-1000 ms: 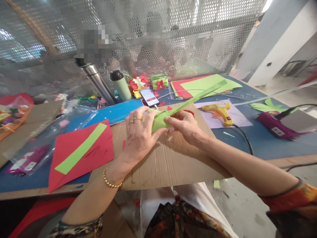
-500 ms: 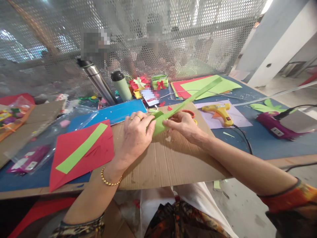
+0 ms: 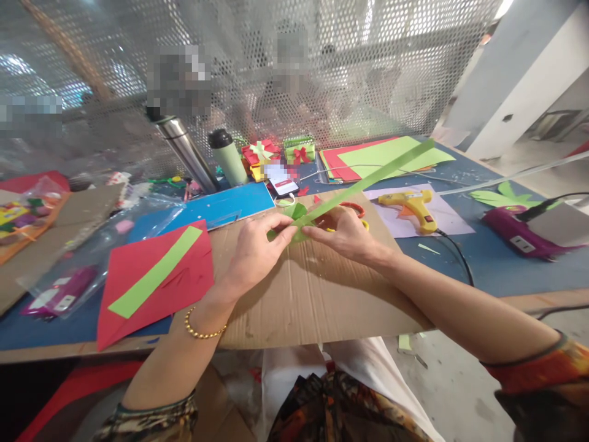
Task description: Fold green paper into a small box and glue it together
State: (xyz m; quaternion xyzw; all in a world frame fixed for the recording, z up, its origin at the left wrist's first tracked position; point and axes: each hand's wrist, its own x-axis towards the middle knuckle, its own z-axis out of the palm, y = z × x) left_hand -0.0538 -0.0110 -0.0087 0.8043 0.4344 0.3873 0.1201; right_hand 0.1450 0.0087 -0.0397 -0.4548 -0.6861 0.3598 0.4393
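Note:
Between my two hands is a green paper strip (image 3: pixel 368 181), its long free end slanting up to the right and its near end folded or curled over at my fingertips. My left hand (image 3: pixel 260 245) pinches the folded end from the left. My right hand (image 3: pixel 345 236) presses thumb and fingers on the same paper from the right. Below them lies a brown cardboard sheet (image 3: pixel 294 301). Scissors with red and yellow handles (image 3: pixel 356 209) rest behind my right hand, partly covered by it.
Left of my hands, a red paper sheet (image 3: pixel 184 282) carries another green strip (image 3: pixel 156 270). A yellow glue gun (image 3: pixel 414 209) lies on purple paper (image 3: pixel 446 224). At the back stand a steel flask (image 3: pixel 188 153), a green bottle (image 3: pixel 227 159) and a phone (image 3: pixel 280 181).
Both hands have come closer together at the folded end, and my left fingers have curled lower over it. The strip's free end has swung slightly right.

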